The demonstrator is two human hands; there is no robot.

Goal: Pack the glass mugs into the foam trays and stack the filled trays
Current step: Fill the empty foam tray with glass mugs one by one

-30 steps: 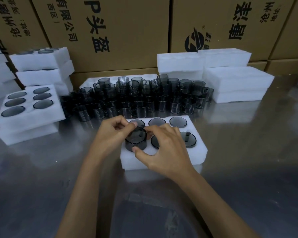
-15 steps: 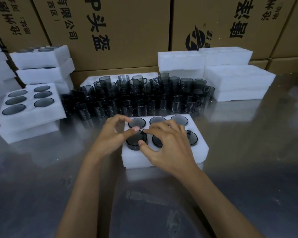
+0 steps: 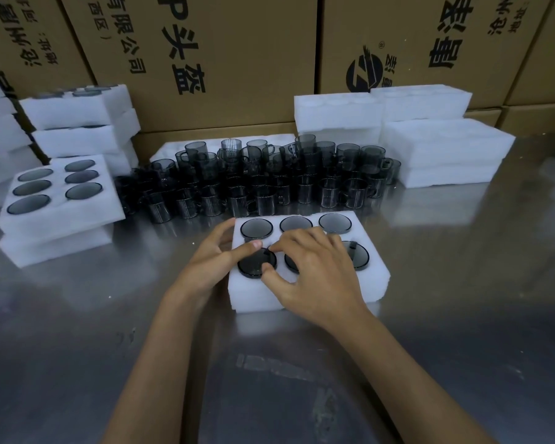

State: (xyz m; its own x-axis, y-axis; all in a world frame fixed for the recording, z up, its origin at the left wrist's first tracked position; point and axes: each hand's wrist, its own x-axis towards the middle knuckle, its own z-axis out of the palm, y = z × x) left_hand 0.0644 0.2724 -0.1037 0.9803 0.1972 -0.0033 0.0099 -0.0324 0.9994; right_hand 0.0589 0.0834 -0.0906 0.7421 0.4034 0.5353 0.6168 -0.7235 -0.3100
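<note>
A white foam tray (image 3: 302,293) lies in front of me on the steel table with a smoky glass mug in each of its six holes. The front-left mug (image 3: 253,262) sits almost flush with the foam. My left hand (image 3: 212,261) has its thumb on that mug's far rim, its fingers spread by the tray's left edge. My right hand (image 3: 314,270) presses its thumb and index fingertip onto the mug's top and hides most of the front-middle mug. Several loose mugs (image 3: 269,174) are crowded behind the tray.
A filled tray (image 3: 58,216) rests on another tray at the left, with more stacked trays (image 3: 77,107) behind it. Empty foam trays (image 3: 442,149) are piled at the back right. Cardboard boxes (image 3: 237,59) wall off the back. Bare steel table (image 3: 302,379) lies near me.
The front-left mug, held above its hole by both hands a second ago, has sunk down into the foam. Both hands have followed it down and stay on its top.
</note>
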